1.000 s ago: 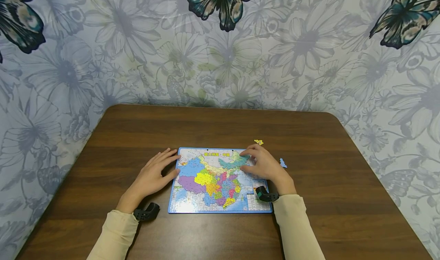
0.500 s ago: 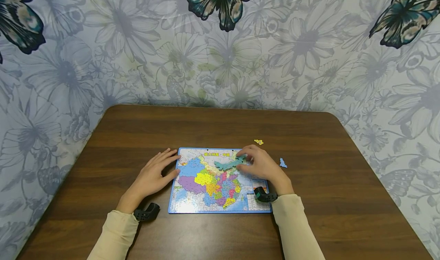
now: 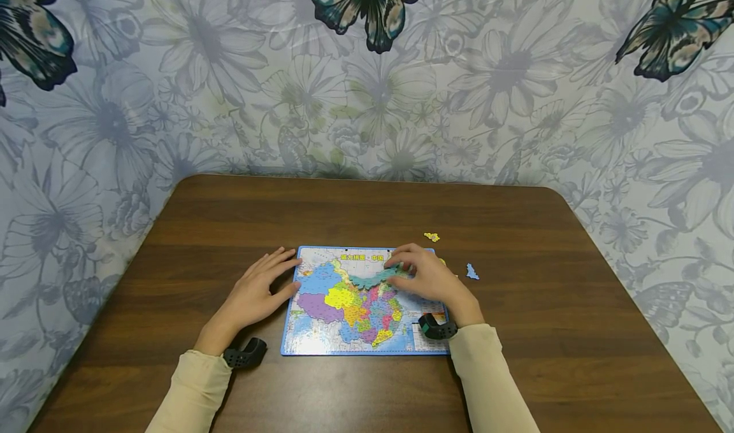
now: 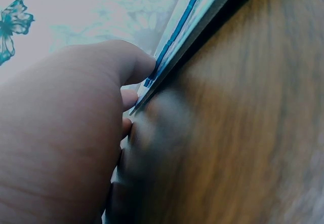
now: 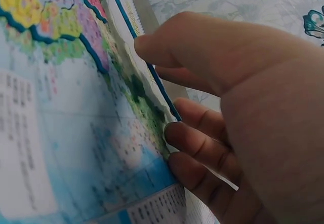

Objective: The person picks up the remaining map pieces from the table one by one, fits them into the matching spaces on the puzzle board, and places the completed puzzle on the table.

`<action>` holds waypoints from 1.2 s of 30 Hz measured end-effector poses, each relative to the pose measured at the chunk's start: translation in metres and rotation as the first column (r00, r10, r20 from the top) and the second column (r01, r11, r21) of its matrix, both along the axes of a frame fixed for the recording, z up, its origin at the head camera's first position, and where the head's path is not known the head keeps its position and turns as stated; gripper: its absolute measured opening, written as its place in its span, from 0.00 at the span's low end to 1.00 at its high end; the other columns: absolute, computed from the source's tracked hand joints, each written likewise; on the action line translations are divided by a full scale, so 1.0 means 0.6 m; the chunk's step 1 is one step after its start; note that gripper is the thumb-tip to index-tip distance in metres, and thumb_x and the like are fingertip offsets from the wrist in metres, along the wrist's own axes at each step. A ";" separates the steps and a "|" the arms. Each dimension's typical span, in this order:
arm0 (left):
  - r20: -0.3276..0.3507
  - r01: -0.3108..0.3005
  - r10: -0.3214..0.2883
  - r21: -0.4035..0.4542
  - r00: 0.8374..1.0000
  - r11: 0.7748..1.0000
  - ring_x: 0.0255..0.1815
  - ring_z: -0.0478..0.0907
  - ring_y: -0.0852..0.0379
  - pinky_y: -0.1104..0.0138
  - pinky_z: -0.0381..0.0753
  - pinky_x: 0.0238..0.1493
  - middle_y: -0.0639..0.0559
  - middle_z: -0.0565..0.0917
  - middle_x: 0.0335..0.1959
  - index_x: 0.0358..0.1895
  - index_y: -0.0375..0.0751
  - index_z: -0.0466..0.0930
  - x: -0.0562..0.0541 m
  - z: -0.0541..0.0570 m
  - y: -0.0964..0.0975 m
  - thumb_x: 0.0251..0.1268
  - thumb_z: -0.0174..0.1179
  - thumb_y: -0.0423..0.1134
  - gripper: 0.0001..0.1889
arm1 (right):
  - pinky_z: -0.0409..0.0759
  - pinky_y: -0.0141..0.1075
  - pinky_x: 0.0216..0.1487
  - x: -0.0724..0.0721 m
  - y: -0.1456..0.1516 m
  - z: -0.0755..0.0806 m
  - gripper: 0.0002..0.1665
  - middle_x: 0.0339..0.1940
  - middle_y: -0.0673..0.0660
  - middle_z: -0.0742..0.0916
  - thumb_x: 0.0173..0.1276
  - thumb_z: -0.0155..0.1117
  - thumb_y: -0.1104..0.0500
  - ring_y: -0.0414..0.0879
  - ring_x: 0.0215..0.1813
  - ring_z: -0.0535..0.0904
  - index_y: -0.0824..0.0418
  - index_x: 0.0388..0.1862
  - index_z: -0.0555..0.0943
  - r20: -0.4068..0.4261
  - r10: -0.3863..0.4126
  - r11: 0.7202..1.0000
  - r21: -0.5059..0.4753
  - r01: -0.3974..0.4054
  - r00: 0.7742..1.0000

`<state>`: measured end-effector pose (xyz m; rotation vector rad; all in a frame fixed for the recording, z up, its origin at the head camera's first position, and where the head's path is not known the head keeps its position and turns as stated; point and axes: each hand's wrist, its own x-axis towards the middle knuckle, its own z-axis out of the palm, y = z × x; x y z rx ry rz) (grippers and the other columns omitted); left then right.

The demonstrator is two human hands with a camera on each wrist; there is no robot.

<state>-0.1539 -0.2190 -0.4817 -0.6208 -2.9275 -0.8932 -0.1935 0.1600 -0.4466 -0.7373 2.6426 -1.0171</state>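
A magnetic map puzzle board (image 3: 321, 344) with a blue rim and many coloured pieces lies flat on the table. My right hand (image 3: 430, 277) is over its upper right part, pinching a long teal puzzle piece (image 3: 367, 281) between thumb and fingers. The piece's right end is hidden by the fingers. In the right wrist view, the right hand's thumb and curled fingers (image 5: 195, 138) are close above the printed map. My left hand (image 3: 252, 290) rests with extended fingers at the board's left edge, its fingertips touching the rim; the left wrist view shows the thumb (image 4: 134, 64) at that edge.
A small yellow puzzle piece (image 3: 432, 236) lies on the wooden table (image 3: 545, 331) beyond the board. A light blue piece (image 3: 472, 271) lies to the right of my right hand. Behind the table stands a wall (image 3: 401, 114) with flower patterns and butterflies.
My right hand has moved a little left across the board, carrying the teal puzzle piece left and slightly nearer to me. The left hand has stayed in place.
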 end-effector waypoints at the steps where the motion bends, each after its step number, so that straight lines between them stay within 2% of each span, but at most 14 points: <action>1: 0.001 0.000 0.000 0.000 1.000 1.000 0.83 0.55 0.39 0.39 0.51 0.81 0.43 0.66 0.79 0.75 0.44 0.73 0.000 0.000 0.000 0.74 0.62 0.52 0.30 | 0.82 0.43 0.51 0.000 -0.001 0.000 0.16 0.66 0.56 0.80 0.69 0.73 0.52 0.45 0.48 0.80 0.52 0.55 0.88 -0.001 0.003 1.000 -0.005 -0.003 1.000; 11: 0.006 -0.003 0.003 0.006 1.000 1.000 0.83 0.55 0.39 0.39 0.51 0.81 0.43 0.66 0.79 0.75 0.45 0.72 0.000 0.001 0.000 0.74 0.62 0.52 0.30 | 0.82 0.43 0.51 0.002 -0.009 0.003 0.15 0.68 0.56 0.80 0.70 0.73 0.53 0.45 0.49 0.80 0.51 0.54 0.88 0.010 0.011 1.000 -0.018 -0.011 1.000; 26: -0.001 -0.007 0.007 -0.002 1.000 1.000 0.83 0.55 0.39 0.39 0.51 0.81 0.44 0.67 0.79 0.75 0.45 0.73 0.000 0.000 0.000 0.74 0.62 0.52 0.30 | 0.83 0.41 0.49 0.003 -0.013 0.000 0.15 0.70 0.54 0.79 0.70 0.74 0.53 0.43 0.47 0.79 0.50 0.54 0.88 -0.020 0.019 0.999 -0.035 -0.020 1.000; 36: -0.001 -0.006 0.006 -0.003 1.000 1.000 0.83 0.55 0.39 0.39 0.51 0.81 0.44 0.67 0.79 0.75 0.45 0.73 0.000 -0.001 0.000 0.75 0.62 0.52 0.30 | 0.83 0.42 0.50 0.002 -0.015 0.001 0.15 0.71 0.57 0.78 0.71 0.73 0.55 0.47 0.50 0.81 0.52 0.55 0.88 -0.013 0.043 0.999 -0.013 -0.043 0.999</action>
